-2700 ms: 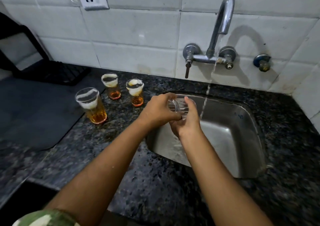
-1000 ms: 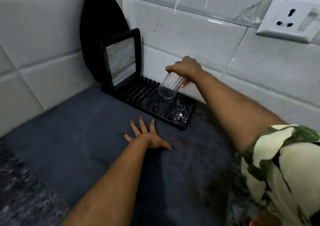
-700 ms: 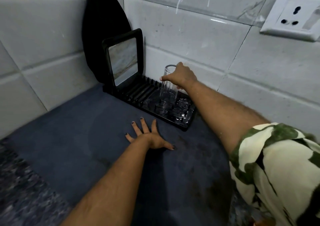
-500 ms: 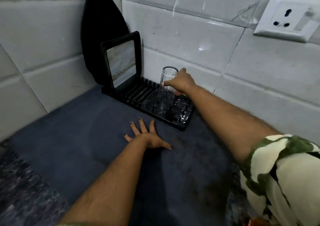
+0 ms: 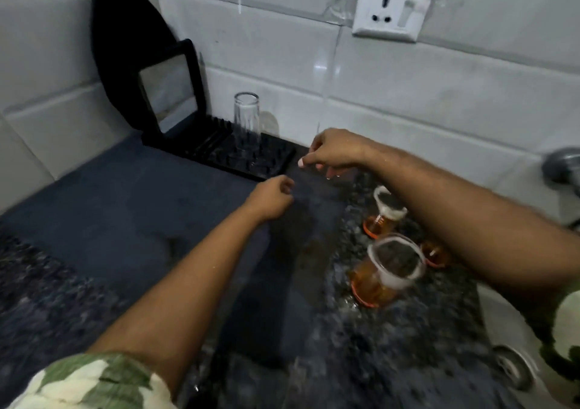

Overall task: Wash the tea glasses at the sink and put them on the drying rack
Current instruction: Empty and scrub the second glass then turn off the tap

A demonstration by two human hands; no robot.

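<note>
A clean clear glass [image 5: 247, 119] stands upside down on the black drying rack [image 5: 219, 151] against the tiled wall. My right hand [image 5: 334, 152] hovers just right of the rack, fingers loosely curled, holding nothing. My left hand [image 5: 271, 199] floats above the dark mat [image 5: 125, 220] with its fingers curled in, also holding nothing. Three dirty tea glasses with amber tea stand on the granite counter: the nearest one [image 5: 384, 270], a farther one [image 5: 386, 212], and a third [image 5: 434, 253] mostly hidden under my right forearm.
A black mirror frame [image 5: 171, 89] leans upright at the rack's left end, with a black oval board [image 5: 125, 38] behind it. A white wall socket [image 5: 394, 8] is above. The sink edge [image 5: 514, 371] and part of the tap [image 5: 561, 163] show at the right.
My right hand let go of the clear glass, which stays on the rack, and pulled back to the right. My left hand lifted off the mat and curled. The view swung right, showing the tea glasses.
</note>
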